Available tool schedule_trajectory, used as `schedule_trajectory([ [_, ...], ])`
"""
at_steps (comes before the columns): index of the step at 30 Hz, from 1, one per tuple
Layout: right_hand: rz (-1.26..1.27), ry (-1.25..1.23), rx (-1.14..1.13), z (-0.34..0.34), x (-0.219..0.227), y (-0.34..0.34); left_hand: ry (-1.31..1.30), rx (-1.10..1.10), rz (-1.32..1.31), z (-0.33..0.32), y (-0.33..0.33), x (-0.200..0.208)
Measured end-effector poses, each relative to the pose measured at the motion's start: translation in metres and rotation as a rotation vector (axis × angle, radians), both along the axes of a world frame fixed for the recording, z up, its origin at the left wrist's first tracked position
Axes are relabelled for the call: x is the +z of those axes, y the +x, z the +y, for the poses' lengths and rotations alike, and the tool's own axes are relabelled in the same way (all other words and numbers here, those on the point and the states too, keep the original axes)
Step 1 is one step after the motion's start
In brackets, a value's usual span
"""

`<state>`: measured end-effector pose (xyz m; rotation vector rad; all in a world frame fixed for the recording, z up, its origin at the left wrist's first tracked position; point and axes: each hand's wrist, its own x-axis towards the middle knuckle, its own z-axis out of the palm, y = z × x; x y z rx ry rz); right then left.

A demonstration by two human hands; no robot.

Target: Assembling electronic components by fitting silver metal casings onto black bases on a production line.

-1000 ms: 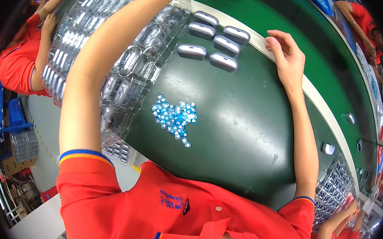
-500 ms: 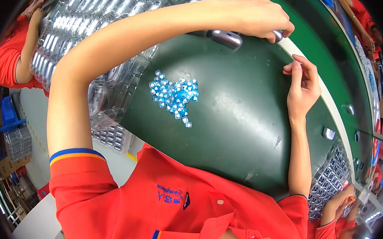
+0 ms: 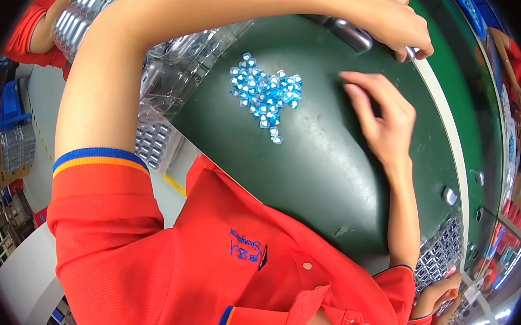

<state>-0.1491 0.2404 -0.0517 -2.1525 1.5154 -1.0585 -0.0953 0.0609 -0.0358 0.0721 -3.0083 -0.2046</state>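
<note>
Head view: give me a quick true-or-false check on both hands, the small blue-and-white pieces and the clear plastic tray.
1. The left hand has fingers on either side of a grey rounded case. True.
2. The right hand is gripping a grey rounded case. False: no object shows in it, and its thumb and fingers are apart.
3. The small blue-and-white pieces are lined up in a straight row. False: they lie in a loose, irregular cluster on the dark green tabletop.
4. A clear plastic tray lies to the left of that cluster. True.
</note>
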Motion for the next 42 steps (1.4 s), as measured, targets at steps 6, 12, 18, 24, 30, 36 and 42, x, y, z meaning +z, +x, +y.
schedule_trajectory([
  [6,-0.015,0.127,0.139,-0.022,0.002,0.031,0.040,0.062,0.446,-0.008,0.034,0.030],
  [12,0.060,0.168,0.200,-0.024,0.005,0.032,0.028,0.395,0.540,-0.059,0.216,0.089],
  [18,0.047,0.139,0.010,-0.022,0.014,0.026,0.057,0.887,0.191,-0.069,0.309,0.057],
  [24,-0.077,0.220,-0.070,-0.025,0.019,0.026,-0.270,1.307,0.051,-0.128,0.314,0.044],
  [30,-0.150,0.288,-0.075,-0.024,0.024,0.022,-0.072,1.233,0.134,-0.165,0.350,0.033],
  [36,-0.189,0.322,-0.065,-0.025,0.036,0.011,-0.130,1.288,0.327,-0.199,0.351,0.040],
  [42,-0.293,0.304,-0.015,-0.046,0.054,0.001,-0.081,1.281,0.085,-0.235,0.318,0.045],
])
